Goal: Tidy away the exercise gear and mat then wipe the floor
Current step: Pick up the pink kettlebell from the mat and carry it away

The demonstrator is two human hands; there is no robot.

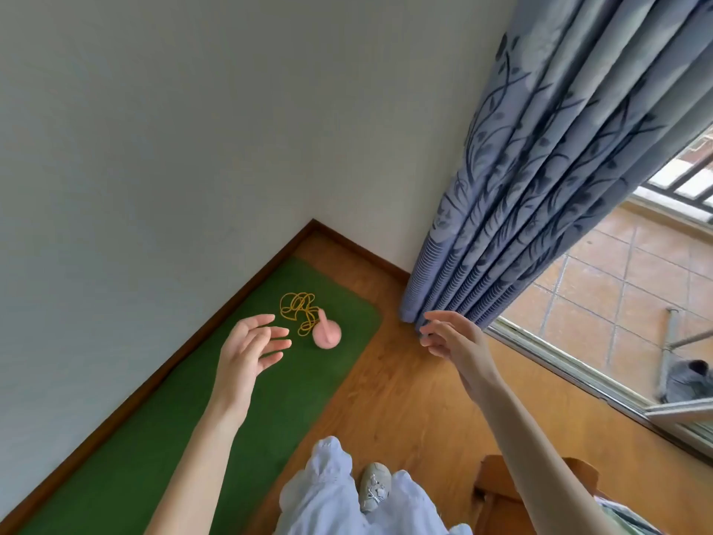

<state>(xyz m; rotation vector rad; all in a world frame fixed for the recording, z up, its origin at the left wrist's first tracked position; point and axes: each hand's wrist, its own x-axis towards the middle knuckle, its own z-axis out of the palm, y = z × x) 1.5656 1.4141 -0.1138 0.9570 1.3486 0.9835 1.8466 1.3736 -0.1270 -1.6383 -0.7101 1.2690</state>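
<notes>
A green exercise mat (162, 426) lies flat on the wooden floor along the white wall. Near its far end rests a tangled yellow cord (299, 307) joined to a pink round weight (326, 333). My left hand (249, 351) hovers above the mat just left of the cord, fingers spread, holding nothing. Out over the bare floor, near the curtain's foot, my right hand (451, 337) reaches forward, open and empty. Neither hand touches the gear.
A blue-grey patterned curtain (521, 195) hangs at the right beside a sliding door track (578, 376) leading to a tiled balcony. A wooden piece of furniture (497, 484) stands at the lower right. My legs and one shoe (374, 490) show at the bottom.
</notes>
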